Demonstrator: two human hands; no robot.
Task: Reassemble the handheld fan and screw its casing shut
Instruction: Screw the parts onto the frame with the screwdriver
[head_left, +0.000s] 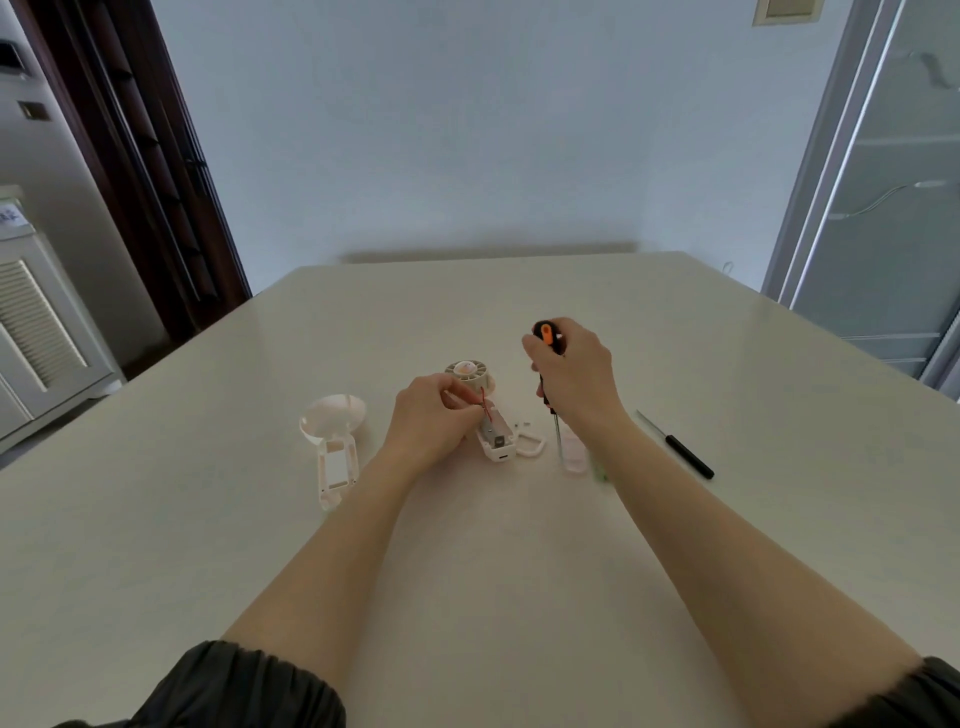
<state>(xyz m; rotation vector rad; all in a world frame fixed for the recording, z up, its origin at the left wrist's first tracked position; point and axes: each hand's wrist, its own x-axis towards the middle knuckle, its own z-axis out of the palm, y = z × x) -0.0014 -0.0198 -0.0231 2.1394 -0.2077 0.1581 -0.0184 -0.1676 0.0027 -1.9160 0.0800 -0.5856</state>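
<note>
The open fan body (496, 434) lies on the table (467, 545), its round fan head (467, 375) pointing away, with red wires and a battery showing inside. My left hand (431, 421) rests on the body's left side, fingers pinched at the wires. My right hand (576, 379) grips an orange and black screwdriver (548, 332) upright, its metal shaft pointing down to the table right of the body. The other casing half (335, 447), white with a round head, lies to the left.
A white loop-shaped piece (532, 444) and a small pale flat part (574, 457) lie right of the fan body, with something small and green (601, 474) beside them. A thin black screwdriver (680, 447) lies further right. The table's far edge meets a wall.
</note>
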